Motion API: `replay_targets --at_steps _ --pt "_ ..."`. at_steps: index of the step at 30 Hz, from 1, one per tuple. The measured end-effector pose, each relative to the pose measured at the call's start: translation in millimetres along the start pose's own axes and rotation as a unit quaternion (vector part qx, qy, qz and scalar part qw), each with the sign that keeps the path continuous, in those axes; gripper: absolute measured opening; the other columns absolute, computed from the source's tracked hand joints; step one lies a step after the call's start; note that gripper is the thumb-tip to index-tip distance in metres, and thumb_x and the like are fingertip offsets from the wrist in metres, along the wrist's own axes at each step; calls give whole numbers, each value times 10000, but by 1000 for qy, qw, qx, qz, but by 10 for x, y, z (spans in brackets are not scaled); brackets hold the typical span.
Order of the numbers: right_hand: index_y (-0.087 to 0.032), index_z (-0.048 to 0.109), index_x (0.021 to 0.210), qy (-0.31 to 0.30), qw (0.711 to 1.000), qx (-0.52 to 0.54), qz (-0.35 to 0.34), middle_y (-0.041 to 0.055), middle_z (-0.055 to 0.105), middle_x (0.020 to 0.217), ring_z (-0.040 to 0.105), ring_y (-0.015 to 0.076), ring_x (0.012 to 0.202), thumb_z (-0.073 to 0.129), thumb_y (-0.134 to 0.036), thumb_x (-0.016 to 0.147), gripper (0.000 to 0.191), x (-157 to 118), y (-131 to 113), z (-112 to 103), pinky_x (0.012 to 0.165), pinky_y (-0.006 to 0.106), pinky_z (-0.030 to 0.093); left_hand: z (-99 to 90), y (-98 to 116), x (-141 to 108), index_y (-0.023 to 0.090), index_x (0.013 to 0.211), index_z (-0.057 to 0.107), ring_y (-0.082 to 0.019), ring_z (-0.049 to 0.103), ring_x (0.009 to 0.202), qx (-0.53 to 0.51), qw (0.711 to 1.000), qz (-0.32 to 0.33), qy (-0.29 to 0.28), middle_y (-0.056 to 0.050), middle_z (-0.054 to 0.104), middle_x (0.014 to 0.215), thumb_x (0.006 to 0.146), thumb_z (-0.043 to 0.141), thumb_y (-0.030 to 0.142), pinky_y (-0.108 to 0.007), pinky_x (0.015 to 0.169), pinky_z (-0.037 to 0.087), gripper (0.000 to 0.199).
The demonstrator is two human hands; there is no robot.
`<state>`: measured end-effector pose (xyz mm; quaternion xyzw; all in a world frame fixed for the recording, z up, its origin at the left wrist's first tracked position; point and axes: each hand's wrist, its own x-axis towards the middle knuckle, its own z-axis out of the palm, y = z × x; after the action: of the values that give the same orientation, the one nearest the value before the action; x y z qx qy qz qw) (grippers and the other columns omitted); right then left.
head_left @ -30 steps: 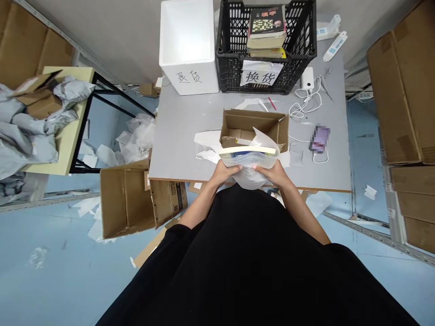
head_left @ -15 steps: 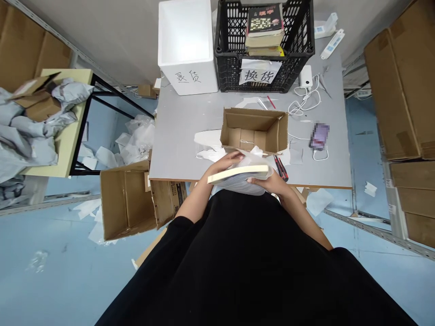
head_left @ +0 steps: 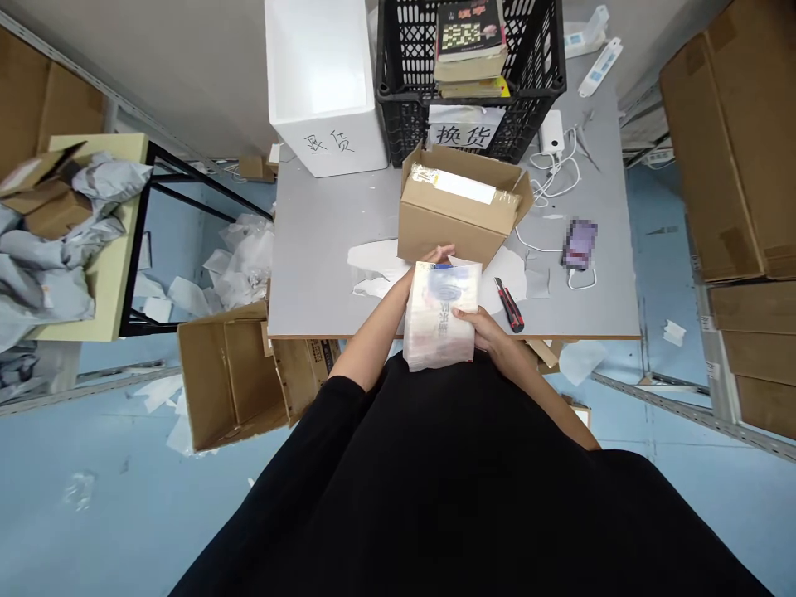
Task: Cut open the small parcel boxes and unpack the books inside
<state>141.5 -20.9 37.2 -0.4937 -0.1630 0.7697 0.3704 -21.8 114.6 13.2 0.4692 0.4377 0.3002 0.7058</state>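
A book in translucent wrapping (head_left: 440, 319) is upright at the table's front edge, its printed face showing. My right hand (head_left: 483, 327) grips its right side, thumb on the front. Behind the book's top edge is my left hand (head_left: 440, 254), its visible fingers stretched out against the front of a small cardboard box (head_left: 444, 228); the wrist passes the book's left side. The box is tilted, with a white label strip on its raised side. To the right lies a red and black cutter (head_left: 510, 305), beside white paper (head_left: 507, 269).
A white foam box (head_left: 339, 141) and a black crate (head_left: 463, 104) with books (head_left: 469, 33) line the table's back. A phone (head_left: 580, 245) and white cables (head_left: 563, 178) lie right. An open carton (head_left: 230, 377) stands lower left; grey parcels (head_left: 50, 282) cover a side table.
The cardboard box has moved back and tipped, hiding its inside. The wrapped book has turned from edge-on to face-on. My left hand has shifted from the book towards the box, and the cutter is uncovered.
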Motion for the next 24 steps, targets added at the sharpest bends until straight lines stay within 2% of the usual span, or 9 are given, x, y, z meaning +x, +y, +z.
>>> replay_targets --at_steps 3,5,7,9,11,13,18,21,24 --pt "-172 718 949 26 999 4 36 114 789 990 735 327 997 905 -301 596 420 261 -15 -81 917 459 595 -152 -190 -105 151 1237 683 -348 656 1201 -81 994 -76 12 -174 707 1260 864 489 759 -505 1033 509 739" --pt "-168 705 916 55 997 2 53 111 791 937 741 319 967 884 -244 609 364 442 -8 -143 902 462 601 -242 -377 -249 157 1131 715 -355 687 1133 -84 988 -123 36 -167 755 1127 803 569 772 -491 996 531 712" --pt "-160 692 880 92 994 -16 59 104 788 883 746 306 941 867 -185 611 322 599 17 -206 904 452 601 -282 -582 -396 169 1087 703 -334 714 1053 -62 980 -176 67 -148 767 1053 753 671 721 -471 944 555 646" --pt "-152 685 854 119 990 -44 60 97 784 851 748 293 924 855 -146 606 301 719 55 -256 906 437 598 -263 -767 -499 181 1122 667 -301 711 1040 -20 975 -207 82 -124 757 1087 685 806 560 -441 936 555 595" --pt "-148 681 841 134 987 -70 62 93 782 842 747 286 917 852 -142 606 291 806 86 -280 898 428 599 -206 -901 -531 177 1147 634 -286 683 1092 39 972 -200 115 -118 732 1161 650 840 390 -418 964 537 579" --pt "-148 678 848 144 984 -90 57 90 781 850 744 279 923 853 -155 615 291 882 87 -274 890 423 599 -146 -971 -490 168 1145 616 -288 650 1149 104 965 -179 161 -122 704 1218 678 785 291 -415 999 512 512" --pt "-135 681 929 165 976 -142 9 101 783 913 733 262 943 843 -138 639 332 1095 -104 -201 895 410 589 -78 -926 -216 173 1172 576 -297 628 1162 199 942 -120 241 -114 682 1221 785 621 224 -429 1030 479 393" --pt "-132 694 953 165 969 -179 -33 111 784 967 726 262 982 845 -158 644 345 1144 -232 -198 930 405 571 -71 -860 -130 189 1165 562 -283 628 1145 205 940 -85 259 -98 682 1188 803 600 229 -408 1028 476 367" --pt "-134 715 975 138 969 -198 -55 113 783 1007 719 274 1017 853 -203 629 378 1061 -198 -253 955 411 557 -57 -886 -246 202 1153 552 -256 625 1134 179 951 -57 244 -85 677 1183 800 607 232 -372 1009 483 359"
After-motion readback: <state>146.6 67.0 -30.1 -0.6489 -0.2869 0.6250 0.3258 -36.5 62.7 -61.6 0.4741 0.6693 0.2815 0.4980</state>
